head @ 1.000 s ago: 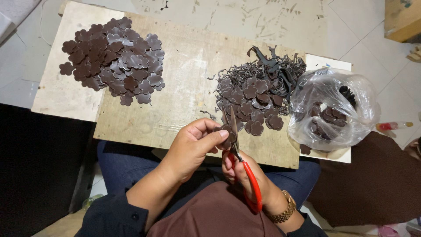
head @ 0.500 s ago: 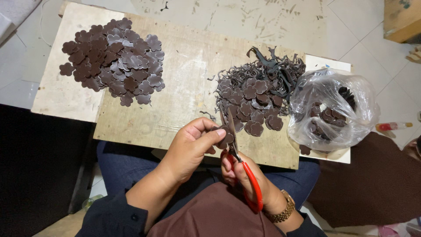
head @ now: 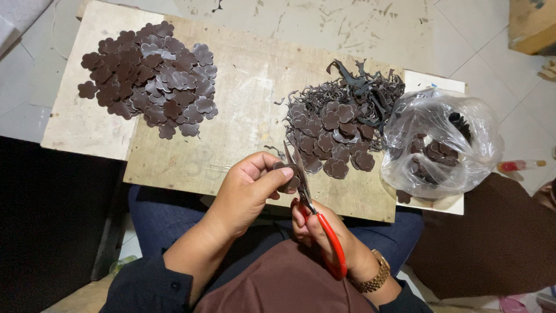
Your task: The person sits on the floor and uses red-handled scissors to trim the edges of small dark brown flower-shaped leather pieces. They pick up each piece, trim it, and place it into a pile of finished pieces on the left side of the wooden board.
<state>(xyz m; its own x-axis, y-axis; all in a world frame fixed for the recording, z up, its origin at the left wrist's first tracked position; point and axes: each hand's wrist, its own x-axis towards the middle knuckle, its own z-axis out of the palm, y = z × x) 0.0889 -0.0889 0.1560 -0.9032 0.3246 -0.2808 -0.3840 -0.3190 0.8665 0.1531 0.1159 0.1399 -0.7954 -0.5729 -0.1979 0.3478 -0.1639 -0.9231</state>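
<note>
Little has moved since the earlier frames: both hands stay low over the near edge of the board, and the scissors have only shifted a touch against the piece being cut. The left hand [head: 246,188] is pinched shut on a small dark brown flower-shaped piece [head: 288,177], thumb on top and fingers beneath, holding it just past the board's near edge. The right hand [head: 324,232] is closed around the red handles of the scissors [head: 310,203], whose blades point away from the person and meet the flower-shaped piece at its right side; how far the blades stand apart cannot be told. A gold wristwatch [head: 373,278] sits on the right wrist. On the wooden board [head: 243,104] lies a heap of cut flower shapes [head: 150,78] at the far left, well apart from the hands. Nearer, just beyond the scissors, lies a second pile of flower shapes mixed with thin dark trimmings [head: 341,127]. Beside that pile, to the right, stands an open clear plastic bag [head: 440,145] with more dark pieces inside. The person's lap shows dark blue trousers and a brown cloth [head: 278,284].
</note>
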